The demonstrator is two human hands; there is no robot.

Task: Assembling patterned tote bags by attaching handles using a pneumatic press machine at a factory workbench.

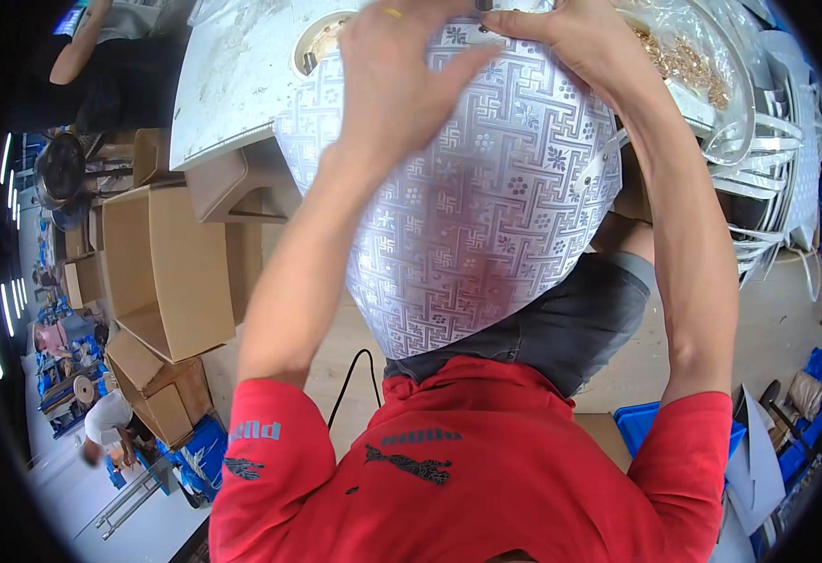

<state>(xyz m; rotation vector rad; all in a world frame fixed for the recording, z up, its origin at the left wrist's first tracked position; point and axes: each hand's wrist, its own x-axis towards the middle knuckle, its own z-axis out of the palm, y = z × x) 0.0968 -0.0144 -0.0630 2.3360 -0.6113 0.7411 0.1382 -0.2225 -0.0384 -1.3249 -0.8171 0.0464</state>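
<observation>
A shiny white and silver patterned sheet lies over the near edge of the table and hangs down onto my lap. Small round metal fasteners sit along its right side. My left hand, blurred by motion, is over the upper left of the sheet with its thumb stretched out to the right; the top edge cuts off its fingertips. My right hand grips the sheet's upper part, thumb pointing left, the other fingers partly out of view. Beside that thumb tip stands a small dark post.
On the white table are a round dish with small bits and a clear bag of small gold-coloured pieces. White strips hang at right. Cardboard boxes stand left; a blue crate is behind my right arm. Another person's arm shows upper left.
</observation>
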